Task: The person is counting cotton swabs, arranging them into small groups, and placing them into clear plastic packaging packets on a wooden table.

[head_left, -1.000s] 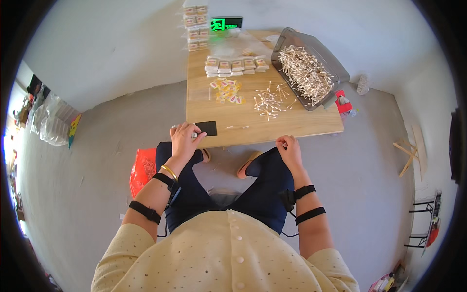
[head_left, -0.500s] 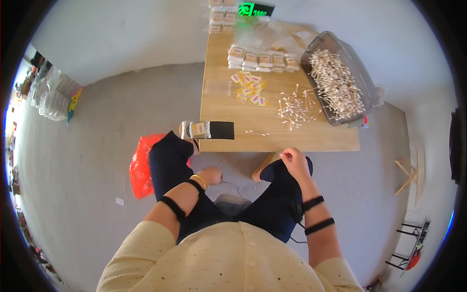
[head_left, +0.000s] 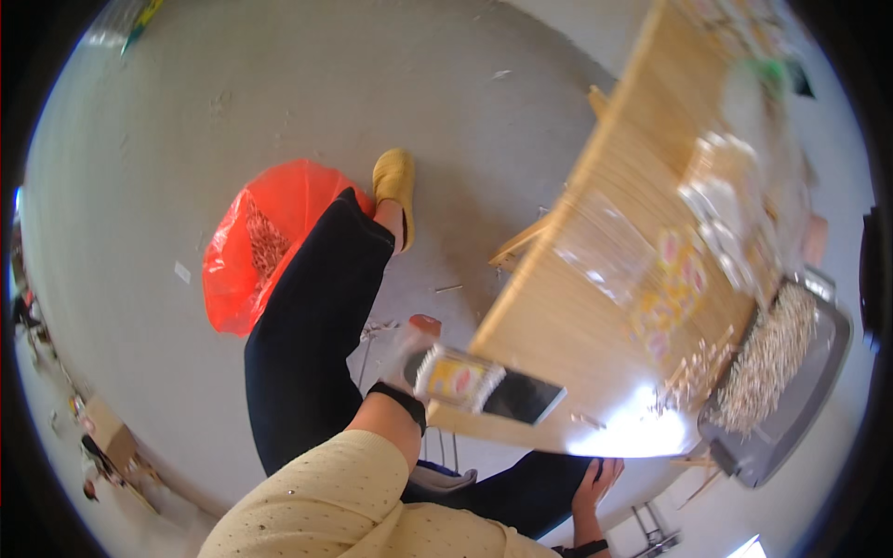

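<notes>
Pack (head_left: 458, 379): motion-blurred, print unreadable; at the bench's near left corner, just beside the left hand, which is partly behind its left end.
Pack's look: flat, white swabs around a yellow label with a red mark.
Black strip (head_left: 526, 398): shows past the pack's right end.
Left hand (head_left: 400, 353): smeared; cannot tell whether its grip is open or closed.
Right hand (head_left: 597, 479): on the dark trousers (head_left: 530, 488); palm hidden, grip impossible to judge.
Bench (head_left: 535, 349): far end cut off, glare near the front.
Loose swabs (head_left: 693, 375): blurred, beside the grey tub (head_left: 826, 389).
Red bag (head_left: 312, 186): left of the legs.
</notes>
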